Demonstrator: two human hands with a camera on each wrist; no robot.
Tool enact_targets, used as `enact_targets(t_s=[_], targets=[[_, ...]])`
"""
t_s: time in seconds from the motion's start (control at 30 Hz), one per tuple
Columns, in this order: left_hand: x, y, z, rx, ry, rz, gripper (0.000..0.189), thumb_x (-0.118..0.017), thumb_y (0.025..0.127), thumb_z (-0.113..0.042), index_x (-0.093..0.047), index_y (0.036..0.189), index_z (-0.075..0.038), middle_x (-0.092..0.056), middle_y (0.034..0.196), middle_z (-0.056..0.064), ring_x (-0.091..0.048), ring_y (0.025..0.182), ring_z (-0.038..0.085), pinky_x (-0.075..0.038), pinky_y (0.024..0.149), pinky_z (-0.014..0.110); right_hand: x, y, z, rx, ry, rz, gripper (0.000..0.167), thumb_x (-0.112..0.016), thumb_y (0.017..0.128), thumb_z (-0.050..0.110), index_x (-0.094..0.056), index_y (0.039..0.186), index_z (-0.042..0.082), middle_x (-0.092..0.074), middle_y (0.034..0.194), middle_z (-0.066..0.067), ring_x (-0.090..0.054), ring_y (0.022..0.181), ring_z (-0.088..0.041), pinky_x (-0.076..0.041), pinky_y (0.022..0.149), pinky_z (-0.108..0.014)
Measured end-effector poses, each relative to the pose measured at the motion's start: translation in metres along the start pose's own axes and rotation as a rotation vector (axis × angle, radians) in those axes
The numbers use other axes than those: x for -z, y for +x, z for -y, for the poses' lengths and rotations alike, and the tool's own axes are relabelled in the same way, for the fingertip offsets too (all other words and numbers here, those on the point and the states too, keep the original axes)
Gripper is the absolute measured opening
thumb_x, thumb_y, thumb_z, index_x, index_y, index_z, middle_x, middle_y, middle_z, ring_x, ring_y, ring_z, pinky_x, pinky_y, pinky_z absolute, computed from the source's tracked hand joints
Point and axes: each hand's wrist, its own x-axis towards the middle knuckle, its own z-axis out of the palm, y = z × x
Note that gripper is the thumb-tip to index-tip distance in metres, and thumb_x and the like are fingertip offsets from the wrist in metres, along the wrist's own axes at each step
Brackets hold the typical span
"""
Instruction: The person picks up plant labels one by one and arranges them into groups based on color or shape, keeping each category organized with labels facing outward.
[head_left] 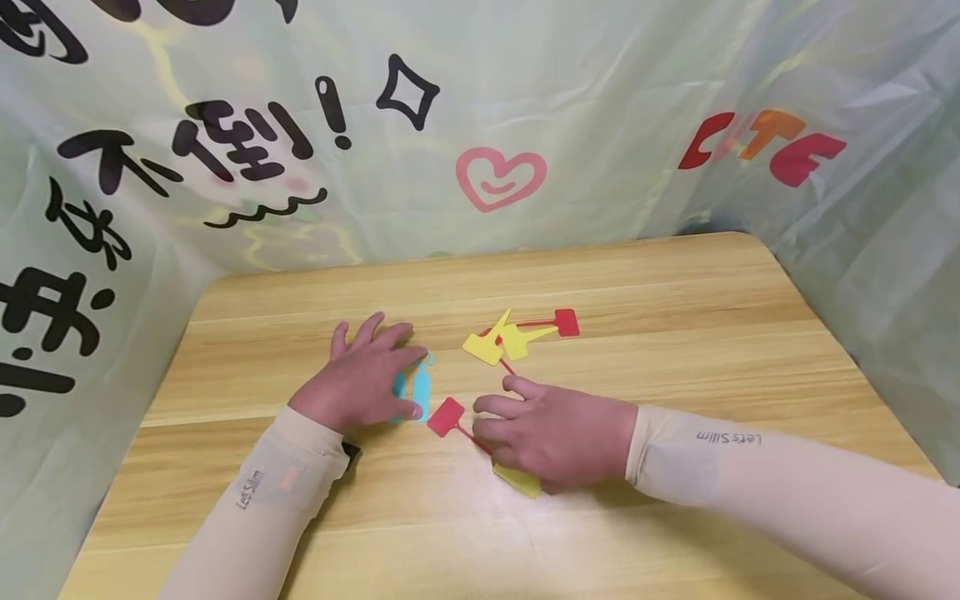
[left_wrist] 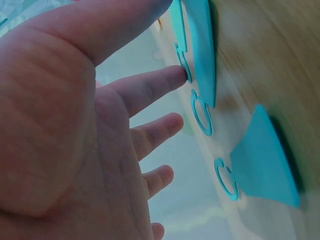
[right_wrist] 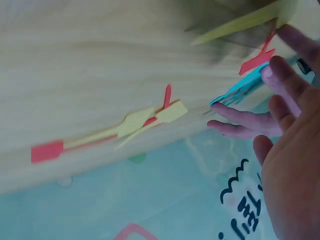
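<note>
Nearest, two pale lettered sleeves, the left sleeve point(head_left: 255, 508) and the right sleeve point(head_left: 750, 467), are reaching in over the wooden table point(head_left: 420, 533). The near yellow tag point(head_left: 519, 481) is lying partly hidden below the right hand point(head_left: 555, 429), whose fingers are bending slightly and standing spaced apart; whether its thumb is pinching that tag cannot be told. Just left of these fingertips, a red tag point(head_left: 447, 417) is pointing its stem toward the hand. Farther left, the left hand point(head_left: 356, 375) is spreading its fingers, with thumb and forefinger standing apart along the blue tags point(head_left: 422, 393); the forefinger is touching a blue ring point(left_wrist: 186, 67). Beyond, to the right, two far yellow tags point(head_left: 483, 348) are overlapping red stems, and a far red tag point(head_left: 567, 322) is lying rightmost. Farthest, a printed curtain point(head_left: 600, 100) is hanging behind the table, showing a pink heart point(head_left: 501, 202).
</note>
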Motion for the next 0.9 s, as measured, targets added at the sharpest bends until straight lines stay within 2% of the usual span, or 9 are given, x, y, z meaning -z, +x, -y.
enact_targets(t_s=[0.07,0.23,0.5,0.6,0.77,0.9], targets=[[0.000,0.000,0.000,-0.002,-0.001,-0.002,0.083,-0.092,0.087,-0.052,-0.062,0.160,-0.026,-0.039,0.176,0.010,-0.011,0.167,0.050,0.000,0.123,0.083,0.001,-0.001,-0.003,0.035,-0.020,-0.005,0.038,-0.080,0.088,0.042,-0.079,0.123,0.027,-0.061,0.136,0.004,-0.049,0.138,-0.025,-0.042,0.110,-0.044],[-0.001,0.001,0.000,-0.004,-0.001,0.001,0.084,-0.092,0.087,-0.053,-0.061,0.161,-0.026,-0.038,0.176,0.010,-0.010,0.167,0.050,0.000,0.123,0.083,0.003,-0.005,-0.007,0.094,-0.031,-0.021,0.027,-0.083,0.088,0.041,-0.076,0.113,0.033,-0.061,0.139,0.005,-0.050,0.140,-0.024,-0.043,0.108,-0.043],[0.000,0.002,0.001,0.007,0.007,0.009,0.085,-0.092,0.087,-0.054,-0.061,0.161,-0.027,-0.037,0.177,0.009,-0.009,0.168,0.049,0.001,0.123,0.083,0.002,-0.009,-0.012,0.150,-0.049,-0.038,0.031,-0.086,0.087,0.040,-0.073,0.115,0.035,-0.060,0.143,0.004,-0.049,0.141,-0.026,-0.044,0.109,-0.045],[0.000,0.001,0.001,0.006,0.007,0.008,0.084,-0.092,0.087,-0.053,-0.061,0.161,-0.028,-0.037,0.177,0.010,-0.010,0.167,0.050,0.001,0.123,0.084,0.000,-0.008,-0.014,0.151,-0.043,-0.046,0.032,-0.087,0.088,0.036,-0.073,0.117,0.036,-0.059,0.144,0.005,-0.049,0.141,-0.026,-0.045,0.110,-0.048],[0.000,0.001,0.001,0.002,0.009,0.000,0.083,-0.092,0.087,-0.051,-0.061,0.161,-0.027,-0.038,0.176,0.010,-0.011,0.167,0.050,-0.001,0.122,0.084,-0.001,-0.006,-0.016,0.145,-0.048,-0.051,0.039,-0.091,0.085,0.040,-0.074,0.119,0.037,-0.058,0.146,0.006,-0.049,0.141,-0.026,-0.046,0.111,-0.054],[0.000,0.000,0.001,0.009,0.010,-0.002,0.084,-0.092,0.087,-0.053,-0.061,0.161,-0.028,-0.038,0.176,0.010,-0.012,0.167,0.050,-0.002,0.123,0.084,-0.002,-0.004,-0.017,0.141,-0.042,-0.057,0.038,-0.091,0.084,0.037,-0.074,0.119,0.038,-0.058,0.145,0.007,-0.049,0.140,-0.025,-0.046,0.110,-0.050]])
